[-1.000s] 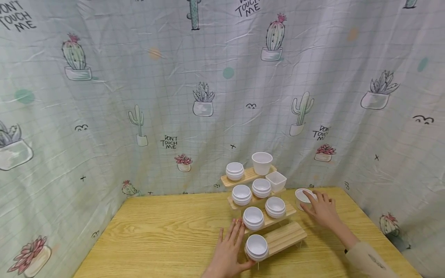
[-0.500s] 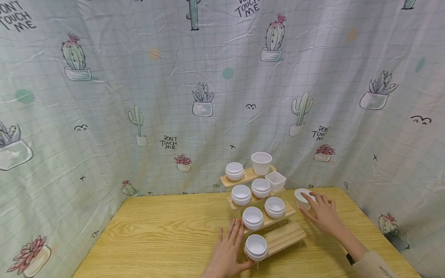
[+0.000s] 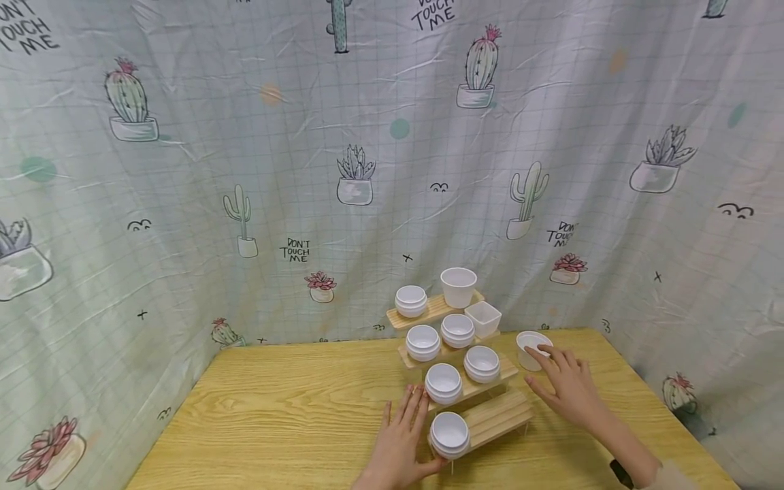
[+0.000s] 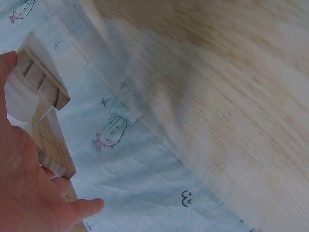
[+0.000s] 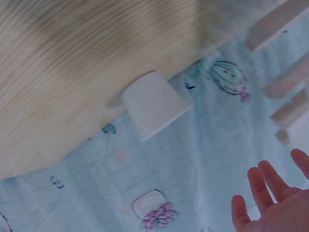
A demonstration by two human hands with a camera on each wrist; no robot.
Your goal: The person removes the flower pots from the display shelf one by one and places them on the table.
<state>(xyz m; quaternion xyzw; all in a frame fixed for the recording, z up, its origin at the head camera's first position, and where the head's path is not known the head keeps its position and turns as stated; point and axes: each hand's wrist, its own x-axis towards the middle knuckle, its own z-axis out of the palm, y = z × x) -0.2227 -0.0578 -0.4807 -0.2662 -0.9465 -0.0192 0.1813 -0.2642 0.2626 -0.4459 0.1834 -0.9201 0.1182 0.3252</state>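
My left hand [image 3: 397, 441] rests against the left end of a tiered wooden stand [image 3: 499, 418], thumb by the lowest board and fingers extended by the board above. In the left wrist view, that hand touches the board ends [image 4: 54, 145]. White round bowls, one of them the front bowl [image 3: 450, 434], sit on the boards. To the stand's right, a white pot [image 3: 526, 355] stands upright on the table. Over its near side in the head view hangs my right hand [image 3: 569, 391], fingers spread. The right wrist view shows the pot [image 5: 154, 104] apart from the fingers [image 5: 260, 191].
On the top board stand a taller white pot [image 3: 459, 289] and a round bowl [image 3: 411, 301]. A square white pot [image 3: 482, 320] sits at the right end of the board below. Behind the wood-grain table [image 3: 288, 401] hangs a cactus-print curtain [image 3: 275, 156].
My right hand has drawn slightly back from the white pot, its fingers loosening off the rim. The left hand stays at the stand. The head view has shifted slightly.
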